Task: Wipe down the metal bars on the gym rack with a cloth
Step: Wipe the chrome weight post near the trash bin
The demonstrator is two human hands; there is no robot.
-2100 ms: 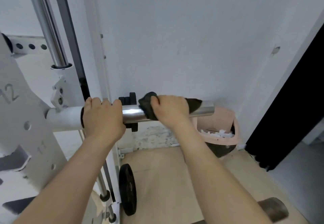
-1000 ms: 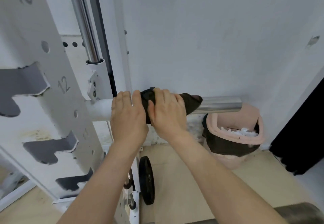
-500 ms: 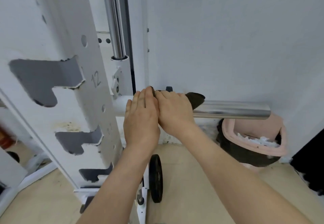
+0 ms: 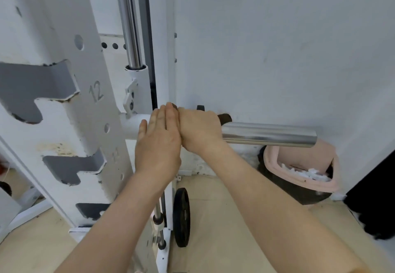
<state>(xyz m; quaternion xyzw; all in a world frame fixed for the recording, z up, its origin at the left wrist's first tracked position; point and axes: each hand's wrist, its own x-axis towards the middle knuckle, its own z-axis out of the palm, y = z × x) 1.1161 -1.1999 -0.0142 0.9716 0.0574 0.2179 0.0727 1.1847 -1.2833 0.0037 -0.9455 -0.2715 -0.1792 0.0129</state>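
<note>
The cloth [image 4: 224,118] is wrapped round the horizontal chrome bar [image 4: 269,135] at its inner end, where the bright metal meets the white painted sleeve [image 4: 131,128] of the rack. Only a dark fold of it shows past your knuckles, with a sliver on the other side of the hand. Your right hand [image 4: 198,130] is closed over it, fingers curled round cloth and bar together. Your left hand [image 4: 159,144] lies on the white sleeve, touching the right, with its fingers straight and together and nothing gripped in them.

You look to be at the inboard limit of a wiping stroke along this bar. The next move probably calls for running the cloth back out toward the free end, keeping it snug all round so the underside gets wiped too, while the left hand steadies the sleeve. The vertical chrome rod [image 4: 128,27] above looks like a bar that may need wiping afterwards.

Two seconds ago the cloth was out near the middle of the chrome, and bare metal showed between your hands; the left hand was then wrapped round the sleeve. Since then the right hand has slid inward until the hands meet, leaving the whole outer run of chrome bare. Your head has also turned left, bringing the numbered rack upright [image 4: 64,123] well into view.
</note>
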